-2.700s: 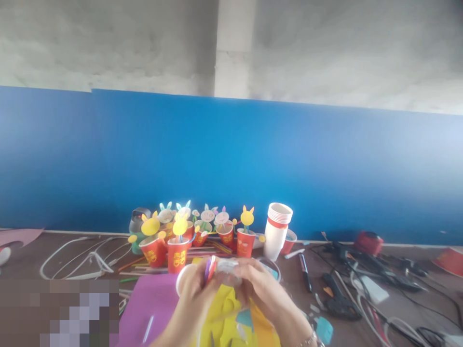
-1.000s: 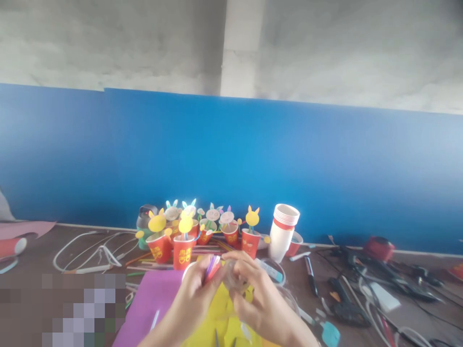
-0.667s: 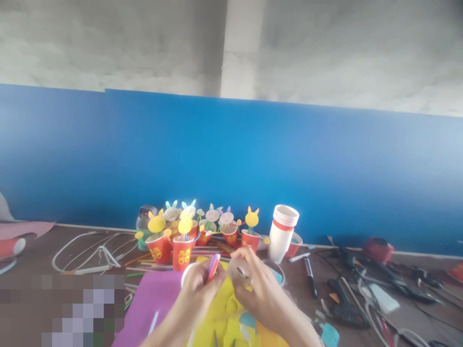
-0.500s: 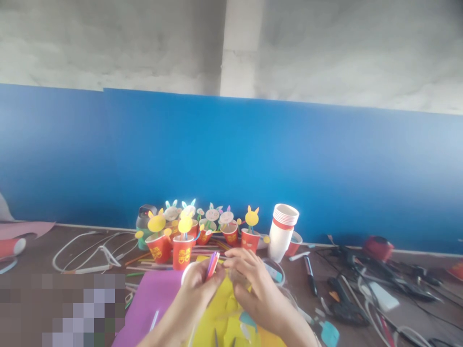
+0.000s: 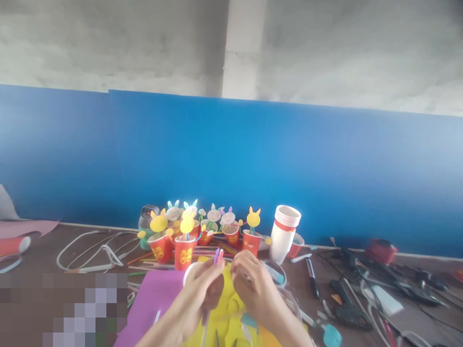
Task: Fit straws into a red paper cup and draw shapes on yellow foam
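Note:
My left hand point(image 5: 208, 282) is closed around slim purple and pink pen-like sticks point(image 5: 219, 256), whose tops poke up past the thumb. A thin pale shaft point(image 5: 204, 327) shows below that hand. Close beside it, my right hand point(image 5: 253, 277) has its fingers curled inward; what lies in them, if anything, is hidden. Both hands are over yellow paper point(image 5: 226, 313) with cut shapes. A white paper cup point(image 5: 188, 275) is partly hidden behind my left hand, and purple paper point(image 5: 155, 294) lies to the left.
Several red cups point(image 5: 185, 254) with paper animal heads stand behind the hands. A stack of white cups point(image 5: 282, 238) is right of them. Farther right are a black marker point(image 5: 312, 277), a glue gun point(image 5: 349, 306) and tangled cables. A blue partition point(image 5: 231, 159) closes off the back.
My left hand has turned, so less of the purple and pink sticks shows above it. My right hand's fingers have curled in from a more stretched pose.

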Demonstrator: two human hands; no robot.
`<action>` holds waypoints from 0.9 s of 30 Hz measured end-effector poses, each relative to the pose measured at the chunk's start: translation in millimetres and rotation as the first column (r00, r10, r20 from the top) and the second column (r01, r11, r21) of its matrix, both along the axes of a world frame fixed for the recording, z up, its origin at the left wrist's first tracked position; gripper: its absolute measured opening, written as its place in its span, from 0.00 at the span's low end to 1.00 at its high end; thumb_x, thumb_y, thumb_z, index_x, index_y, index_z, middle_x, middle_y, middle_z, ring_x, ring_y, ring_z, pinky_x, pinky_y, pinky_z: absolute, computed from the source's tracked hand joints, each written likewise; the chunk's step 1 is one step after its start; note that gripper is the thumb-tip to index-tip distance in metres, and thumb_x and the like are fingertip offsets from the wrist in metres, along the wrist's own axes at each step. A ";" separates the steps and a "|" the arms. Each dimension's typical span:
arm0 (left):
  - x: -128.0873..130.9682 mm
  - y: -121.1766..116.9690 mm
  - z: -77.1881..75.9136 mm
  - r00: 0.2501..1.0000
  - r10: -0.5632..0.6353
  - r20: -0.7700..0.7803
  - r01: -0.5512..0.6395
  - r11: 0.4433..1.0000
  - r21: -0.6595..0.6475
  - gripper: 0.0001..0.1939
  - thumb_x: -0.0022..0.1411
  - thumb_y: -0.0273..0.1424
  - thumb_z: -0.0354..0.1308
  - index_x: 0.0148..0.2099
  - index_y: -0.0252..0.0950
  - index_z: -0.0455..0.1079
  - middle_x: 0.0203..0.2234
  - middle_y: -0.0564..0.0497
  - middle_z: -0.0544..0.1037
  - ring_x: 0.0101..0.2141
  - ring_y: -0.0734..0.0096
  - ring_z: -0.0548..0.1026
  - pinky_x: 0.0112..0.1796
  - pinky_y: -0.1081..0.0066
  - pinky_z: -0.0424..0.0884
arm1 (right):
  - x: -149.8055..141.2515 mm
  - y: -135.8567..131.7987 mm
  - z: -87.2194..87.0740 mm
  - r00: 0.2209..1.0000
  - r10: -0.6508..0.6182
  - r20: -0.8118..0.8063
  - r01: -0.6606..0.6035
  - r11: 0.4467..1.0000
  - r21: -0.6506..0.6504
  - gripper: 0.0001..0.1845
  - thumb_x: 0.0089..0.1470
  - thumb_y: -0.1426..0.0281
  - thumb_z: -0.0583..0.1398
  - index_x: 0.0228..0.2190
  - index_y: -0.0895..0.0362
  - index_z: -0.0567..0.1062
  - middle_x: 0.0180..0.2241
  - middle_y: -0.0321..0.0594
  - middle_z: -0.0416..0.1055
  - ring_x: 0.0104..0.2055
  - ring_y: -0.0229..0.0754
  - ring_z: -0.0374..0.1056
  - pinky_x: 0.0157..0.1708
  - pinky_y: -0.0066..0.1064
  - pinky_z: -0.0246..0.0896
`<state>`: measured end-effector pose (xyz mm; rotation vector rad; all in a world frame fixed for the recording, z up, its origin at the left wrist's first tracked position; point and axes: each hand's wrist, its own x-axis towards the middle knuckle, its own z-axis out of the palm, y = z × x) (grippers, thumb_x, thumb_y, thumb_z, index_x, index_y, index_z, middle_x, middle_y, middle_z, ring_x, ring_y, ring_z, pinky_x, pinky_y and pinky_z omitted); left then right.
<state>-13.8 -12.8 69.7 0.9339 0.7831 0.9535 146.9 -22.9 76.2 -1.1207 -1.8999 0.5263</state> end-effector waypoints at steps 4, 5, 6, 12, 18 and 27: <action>-0.5 4.3 -4.6 0.996 0.028 0.081 -0.026 0.999 -0.035 0.19 0.53 0.46 0.59 0.29 0.37 0.60 0.16 0.61 0.57 0.15 0.83 0.49 0.19 0.76 0.42 | 5.0 0.4 4.7 0.989 -0.032 -0.145 0.016 0.994 -0.106 0.06 0.57 0.71 0.54 0.28 0.54 0.67 0.31 0.35 0.64 0.31 0.38 0.60 0.31 0.28 0.56; 0.0 5.0 -5.6 0.996 0.051 0.078 -0.050 0.999 -0.020 0.18 0.52 0.45 0.61 0.29 0.37 0.60 0.16 0.61 0.58 0.16 0.84 0.50 0.19 0.76 0.43 | 6.2 -0.4 6.2 0.984 -0.031 -0.177 0.006 0.990 -0.143 0.07 0.59 0.69 0.54 0.29 0.54 0.67 0.30 0.35 0.63 0.30 0.38 0.60 0.30 0.27 0.56; 0.6 5.5 -6.8 0.995 0.071 0.068 -0.071 0.997 0.003 0.19 0.52 0.44 0.62 0.29 0.36 0.60 0.17 0.61 0.60 0.16 0.84 0.51 0.19 0.77 0.43 | 7.2 -1.4 7.4 0.979 -0.026 -0.201 -0.010 0.984 -0.178 0.08 0.60 0.67 0.54 0.29 0.54 0.67 0.30 0.34 0.62 0.30 0.37 0.59 0.29 0.27 0.55; 7.2 3.8 -14.6 0.991 0.074 -0.109 -0.059 0.988 0.142 0.24 0.53 0.52 0.61 0.36 0.35 0.66 0.22 0.54 0.73 0.16 0.78 0.66 0.18 0.77 0.52 | 8.9 -3.0 5.5 0.963 0.003 -0.269 -0.077 0.962 -0.262 0.13 0.61 0.60 0.55 0.30 0.55 0.69 0.26 0.31 0.61 0.27 0.35 0.55 0.25 0.25 0.50; 11.6 0.2 -18.3 0.980 0.004 -0.198 0.035 0.981 0.192 0.25 0.57 0.53 0.57 0.38 0.33 0.68 0.22 0.52 0.75 0.17 0.79 0.67 0.18 0.78 0.52 | 7.1 0.4 3.2 0.970 -0.008 -0.245 -0.058 0.964 -0.260 0.12 0.60 0.61 0.56 0.30 0.55 0.71 0.31 0.34 0.68 0.33 0.37 0.62 0.31 0.26 0.56; 10.8 5.5 -28.9 0.979 -0.081 -0.188 0.112 0.981 0.161 0.27 0.55 0.54 0.58 0.35 0.32 0.68 0.21 0.52 0.74 0.17 0.80 0.64 0.18 0.78 0.51 | 11.8 0.2 4.4 0.979 0.013 -0.206 -0.067 0.964 -0.257 0.11 0.60 0.61 0.56 0.30 0.54 0.72 0.31 0.35 0.69 0.35 0.39 0.65 0.34 0.26 0.59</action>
